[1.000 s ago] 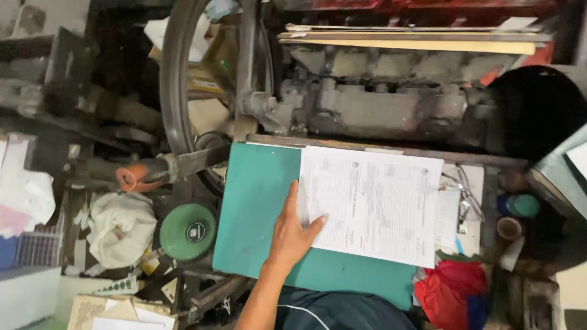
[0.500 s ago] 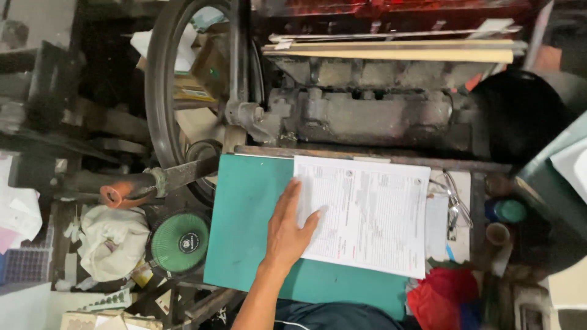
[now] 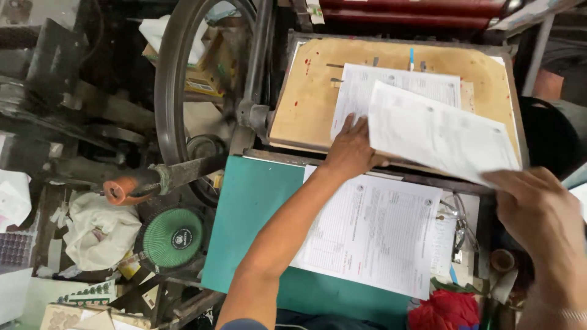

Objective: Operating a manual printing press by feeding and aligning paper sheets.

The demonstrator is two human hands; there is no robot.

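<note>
**A:** Head cam: the tan press bed has swung open, and the left hand has left the stack to press flat-fingered on the printed white sheet there.

**B:** Right hand pinches another loose white sheet just above it.

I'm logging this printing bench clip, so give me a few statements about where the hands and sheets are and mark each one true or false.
1. The left hand rests on a printed sheet lying on the tan platen board. True.
2. The right hand holds a pair of scissors. False: it grips the corner of a loose printed sheet held over the board.
3. A stack of printed forms lies on the teal table. True.
4. The green round fan sits on the platen board. False: it lies low to the left of the teal table, beside a crumpled white cloth.
5. The large flywheel stands right of the board. False: it is to the left.
</note>
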